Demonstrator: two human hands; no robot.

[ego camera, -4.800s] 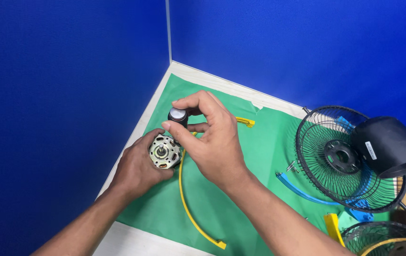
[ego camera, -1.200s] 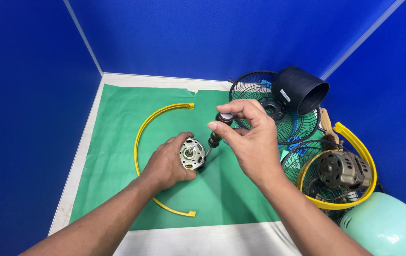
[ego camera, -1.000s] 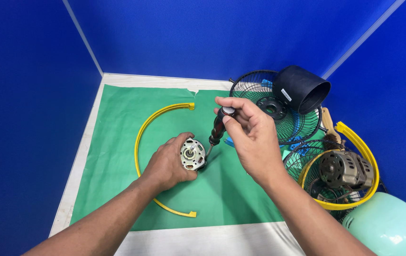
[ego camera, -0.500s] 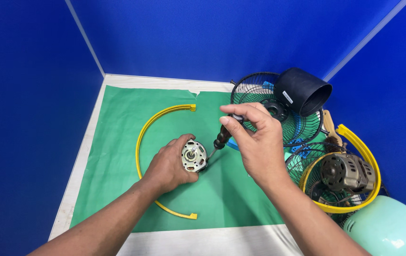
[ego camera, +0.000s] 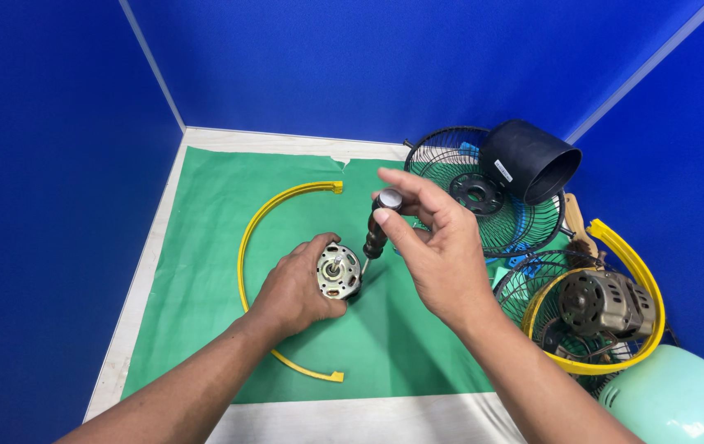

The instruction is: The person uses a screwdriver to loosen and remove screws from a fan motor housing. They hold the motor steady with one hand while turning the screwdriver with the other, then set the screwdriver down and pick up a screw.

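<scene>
My left hand (ego camera: 296, 289) grips a small silver electric motor (ego camera: 338, 270) on the green mat (ego camera: 204, 222), its shaft end facing up and to the right. My right hand (ego camera: 438, 242) holds a screwdriver (ego camera: 377, 227) by its dark handle, fingertips on the silver cap. The thin tip points down at the motor's right edge. A yellow curved ring (ego camera: 263, 247) lies on the mat around my left hand.
Right of the mat lie a black fan grille (ego camera: 492, 210) with a black cylindrical housing (ego camera: 530, 160) on it, and a second grille holding another motor (ego camera: 605, 302) inside a yellow ring (ego camera: 632, 271). A pale green rounded part (ego camera: 673, 403) sits at the bottom right. Blue walls enclose the table.
My right hand has tilted the screwdriver and brought its tip to the motor's right edge, with the fingers shifting on the handle. The left hand keeps the motor in place.
</scene>
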